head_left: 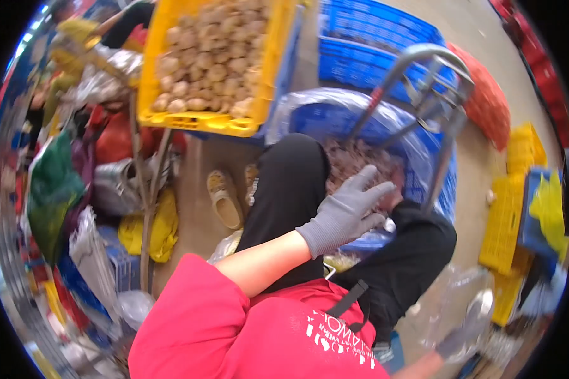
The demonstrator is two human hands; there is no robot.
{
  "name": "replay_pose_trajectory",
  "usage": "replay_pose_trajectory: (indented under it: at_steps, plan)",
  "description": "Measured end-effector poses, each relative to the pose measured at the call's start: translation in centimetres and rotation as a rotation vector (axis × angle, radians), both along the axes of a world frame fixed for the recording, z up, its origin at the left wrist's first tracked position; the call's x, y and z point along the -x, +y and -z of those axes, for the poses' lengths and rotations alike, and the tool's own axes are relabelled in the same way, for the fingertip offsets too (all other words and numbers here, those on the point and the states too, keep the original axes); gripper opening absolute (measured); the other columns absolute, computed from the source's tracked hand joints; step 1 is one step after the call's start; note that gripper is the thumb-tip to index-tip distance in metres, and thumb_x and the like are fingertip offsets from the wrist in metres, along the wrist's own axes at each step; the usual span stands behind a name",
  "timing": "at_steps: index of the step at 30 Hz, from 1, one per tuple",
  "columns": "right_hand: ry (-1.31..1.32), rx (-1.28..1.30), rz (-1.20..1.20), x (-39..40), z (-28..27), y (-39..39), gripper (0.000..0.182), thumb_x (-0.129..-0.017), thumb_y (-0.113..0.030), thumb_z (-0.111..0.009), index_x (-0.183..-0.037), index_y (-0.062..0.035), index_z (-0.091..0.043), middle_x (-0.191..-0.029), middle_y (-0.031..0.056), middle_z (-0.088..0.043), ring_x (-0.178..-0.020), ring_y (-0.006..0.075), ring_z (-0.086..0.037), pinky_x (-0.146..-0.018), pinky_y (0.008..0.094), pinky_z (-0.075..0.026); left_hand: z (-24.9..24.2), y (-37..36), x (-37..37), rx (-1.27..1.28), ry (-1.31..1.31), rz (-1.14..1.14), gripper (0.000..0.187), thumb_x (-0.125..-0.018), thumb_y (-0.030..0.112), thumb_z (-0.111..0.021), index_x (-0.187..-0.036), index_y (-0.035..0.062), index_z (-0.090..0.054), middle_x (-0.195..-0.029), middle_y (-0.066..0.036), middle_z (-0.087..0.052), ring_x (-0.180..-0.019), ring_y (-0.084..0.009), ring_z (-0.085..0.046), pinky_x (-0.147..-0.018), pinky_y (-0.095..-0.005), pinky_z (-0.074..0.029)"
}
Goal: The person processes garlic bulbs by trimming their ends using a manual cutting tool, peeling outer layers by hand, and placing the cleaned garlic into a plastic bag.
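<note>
My left hand (351,211), in a grey knit glove, reaches over my lap with fingers spread and nothing gripped. Just beyond its fingertips is a blue crate (445,183) lined with clear plastic, holding pinkish-brown loose pieces (360,161). A small white piece (389,225) shows right at the fingers, perhaps a garlic bulb. Low at the right, my gloved right hand (461,338) is blurred, its fingers closed around a shiny, whitish thing (480,306) that I cannot make out. A clear plastic bag (452,297) overlaps that area.
A yellow crate (146,76) of garlic bulbs (211,57) stands ahead. A tubular metal frame (448,145) rises over the blue crate. Behind are stacked blue crates (379,25) and a red mesh sack (486,95). Yellow crates (502,221) stand right; a clog (224,199) lies left.
</note>
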State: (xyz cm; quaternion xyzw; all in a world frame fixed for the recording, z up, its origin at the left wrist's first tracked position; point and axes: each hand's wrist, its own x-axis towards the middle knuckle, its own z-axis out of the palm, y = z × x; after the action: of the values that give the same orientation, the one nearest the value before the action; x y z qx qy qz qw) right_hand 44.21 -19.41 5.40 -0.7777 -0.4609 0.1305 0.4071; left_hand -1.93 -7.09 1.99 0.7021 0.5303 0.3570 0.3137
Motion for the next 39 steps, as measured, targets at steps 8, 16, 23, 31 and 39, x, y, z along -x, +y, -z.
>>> replay_pose_trajectory:
  at_steps: [8,16,23,31,39]
  plan:
    - [0.261,0.539,0.142,-0.2,0.0,-1.2,0.053,-0.092,-0.032,-0.059,-0.136,-0.0072,-0.042,-0.126,0.0085,-0.053,-0.109,0.0215,-0.054,-0.089,0.0348,-0.048,-0.5,5.4,14.1,-0.363,-0.113,-0.466,0.026,-0.084,0.016,-0.065,-0.107,0.0044,-0.061,-0.1,-0.014,-0.063,-0.095,-0.0316,-0.06,-0.085,-0.0393,-0.047]
    - [-0.234,0.82,-0.079,0.0,-2.7,5.0,0.037,-0.095,-0.028,-0.053,-0.119,0.0008,-0.055,-0.117,0.0146,-0.059,-0.108,0.0224,-0.055,-0.085,0.0317,-0.047,9.2,15.0,28.5,0.033,0.234,-0.627,0.061,-0.079,0.029,-0.069,-0.134,0.0123,-0.049,-0.129,-0.019,-0.054,-0.12,-0.034,-0.05,-0.101,-0.0378,-0.04]
    - [-0.468,0.522,-0.39,5.4,-7.8,7.5,0.033,-0.098,-0.025,-0.052,-0.114,0.0035,-0.057,-0.113,0.0152,-0.061,-0.104,0.027,-0.057,-0.091,0.0354,-0.044,13.6,20.1,31.0,0.01,0.123,-0.483,0.062,-0.072,0.033,-0.076,-0.127,0.0111,-0.054,-0.122,-0.018,-0.059,-0.111,-0.0337,-0.057,-0.095,-0.037,-0.044]
    - [-0.399,0.405,-0.283,12.6,-7.0,10.4,0.035,-0.097,-0.023,-0.05,-0.119,0.0039,-0.055,-0.115,0.0156,-0.06,-0.107,0.0228,-0.056,-0.089,0.0302,-0.045,10.1,15.1,31.0,0.178,-1.304,-0.553,0.039,-0.085,0.016,-0.066,-0.119,0.0132,-0.049,-0.103,-0.008,-0.059,-0.086,-0.0156,-0.059,-0.073,-0.0265,-0.05]
    - [-0.423,0.492,-0.261,13.6,-6.4,11.2,0.032,-0.097,-0.018,-0.05,-0.119,0.0045,-0.055,-0.119,0.0165,-0.06,-0.109,0.0267,-0.056,-0.095,0.0306,-0.042,13.3,18.0,30.2,-0.078,0.094,-0.612,0.066,-0.078,0.041,-0.068,-0.134,0.0115,-0.049,-0.123,-0.023,-0.056,-0.115,-0.036,-0.054,-0.099,-0.0382,-0.041]
